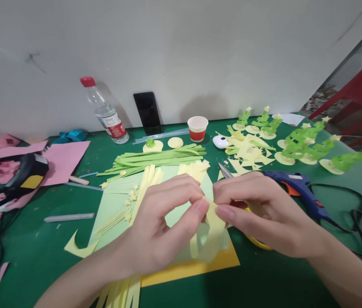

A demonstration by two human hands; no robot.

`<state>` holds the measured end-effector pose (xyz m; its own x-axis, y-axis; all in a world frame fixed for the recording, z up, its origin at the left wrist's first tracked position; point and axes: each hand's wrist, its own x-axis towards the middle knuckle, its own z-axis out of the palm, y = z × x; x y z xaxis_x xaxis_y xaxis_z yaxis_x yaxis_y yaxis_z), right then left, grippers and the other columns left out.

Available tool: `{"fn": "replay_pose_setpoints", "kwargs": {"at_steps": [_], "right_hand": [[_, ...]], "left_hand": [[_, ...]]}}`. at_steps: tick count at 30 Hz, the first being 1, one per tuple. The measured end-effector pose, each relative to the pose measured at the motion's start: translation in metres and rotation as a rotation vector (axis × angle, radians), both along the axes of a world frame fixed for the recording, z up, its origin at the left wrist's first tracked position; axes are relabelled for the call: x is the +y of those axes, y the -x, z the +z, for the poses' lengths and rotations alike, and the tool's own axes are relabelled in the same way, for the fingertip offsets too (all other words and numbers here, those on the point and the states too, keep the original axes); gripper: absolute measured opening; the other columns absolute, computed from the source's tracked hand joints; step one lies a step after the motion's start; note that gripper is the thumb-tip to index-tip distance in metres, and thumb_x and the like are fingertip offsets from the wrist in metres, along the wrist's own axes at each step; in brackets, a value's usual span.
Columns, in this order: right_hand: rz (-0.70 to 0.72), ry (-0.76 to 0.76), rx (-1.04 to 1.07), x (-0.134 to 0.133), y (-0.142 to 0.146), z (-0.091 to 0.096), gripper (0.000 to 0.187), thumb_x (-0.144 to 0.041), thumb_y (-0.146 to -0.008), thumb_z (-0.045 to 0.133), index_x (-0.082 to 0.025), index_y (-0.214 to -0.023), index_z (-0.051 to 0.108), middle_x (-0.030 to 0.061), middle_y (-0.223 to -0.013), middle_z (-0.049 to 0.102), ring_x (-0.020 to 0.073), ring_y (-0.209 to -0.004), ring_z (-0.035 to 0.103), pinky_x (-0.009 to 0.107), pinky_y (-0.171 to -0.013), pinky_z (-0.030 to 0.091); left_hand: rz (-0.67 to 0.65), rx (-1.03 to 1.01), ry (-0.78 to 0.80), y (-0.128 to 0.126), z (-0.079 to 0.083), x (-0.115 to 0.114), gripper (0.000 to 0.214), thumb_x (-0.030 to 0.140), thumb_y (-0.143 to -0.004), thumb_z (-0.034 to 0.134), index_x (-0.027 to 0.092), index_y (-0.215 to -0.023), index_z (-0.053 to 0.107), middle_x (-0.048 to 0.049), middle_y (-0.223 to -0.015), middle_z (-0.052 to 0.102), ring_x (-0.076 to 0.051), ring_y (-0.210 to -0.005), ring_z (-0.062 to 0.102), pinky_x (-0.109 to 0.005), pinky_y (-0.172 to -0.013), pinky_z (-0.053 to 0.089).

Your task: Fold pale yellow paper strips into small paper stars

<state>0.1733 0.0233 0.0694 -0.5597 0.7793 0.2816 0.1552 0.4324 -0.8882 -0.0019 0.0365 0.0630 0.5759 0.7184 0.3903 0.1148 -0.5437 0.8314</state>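
Far left, a bottle (102, 105) bears an unreadable red-and-white label (113, 125). Near centre, the left hand (155, 231) pinches a yellow paper strip (212, 217) above the counter (280, 282), the right hand (272, 214) likewise; rightward, a blue glue gun (305, 196) bears an illegible sticker (295, 176).

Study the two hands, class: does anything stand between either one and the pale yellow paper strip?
Nothing visible does. The left hand and right hand both pinch the pale yellow paper strip directly. The scissors, partly hidden by the right hand, are not in between.
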Motion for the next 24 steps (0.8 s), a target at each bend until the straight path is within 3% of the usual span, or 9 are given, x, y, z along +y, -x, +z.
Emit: {"fn": "replay_pose_setpoints", "kwargs": {"at_steps": [12, 21, 24], "right_hand": [[-0.094, 0.024, -0.023, -0.0005, -0.0005, 0.0012, 0.028, -0.017, -0.087, 0.050, -0.017, -0.059, 0.048, -0.0043, -0.052, 0.041, 0.0073, -0.049, 0.035, 0.018, -0.043, 0.029], [-0.155, -0.122, -0.058, 0.0029, -0.0016, -0.0009, 0.031, -0.015, -0.087, 0.052, -0.017, -0.056, 0.050, -0.0044, -0.049, 0.045, 0.0061, -0.046, 0.036, 0.018, -0.042, 0.029], [-0.140, -0.100, -0.090, 0.0033, -0.0033, -0.0018, 0.030, -0.018, -0.089, 0.049, -0.017, -0.059, 0.053, -0.0036, -0.052, 0.048, 0.0070, -0.047, 0.040, 0.018, -0.044, 0.032]], "left_hand": [[0.037, -0.018, -0.032, 0.0006, 0.0031, 0.0021, 0.029, 0.010, -0.088, 0.045, 0.019, -0.061, 0.050, 0.0026, -0.062, 0.051, -0.012, -0.061, 0.050, -0.028, -0.073, 0.045], [0.006, 0.045, -0.003, -0.0002, -0.0008, 0.0036, 0.024, 0.016, -0.090, 0.048, 0.018, -0.067, 0.055, 0.0006, -0.067, 0.057, -0.013, -0.064, 0.054, -0.027, -0.065, 0.046], [-0.025, 0.023, -0.009, 0.0005, -0.0024, 0.0034, 0.022, 0.016, -0.091, 0.045, 0.018, -0.072, 0.056, 0.0001, -0.069, 0.059, -0.014, -0.066, 0.055, -0.029, -0.069, 0.047]]}}
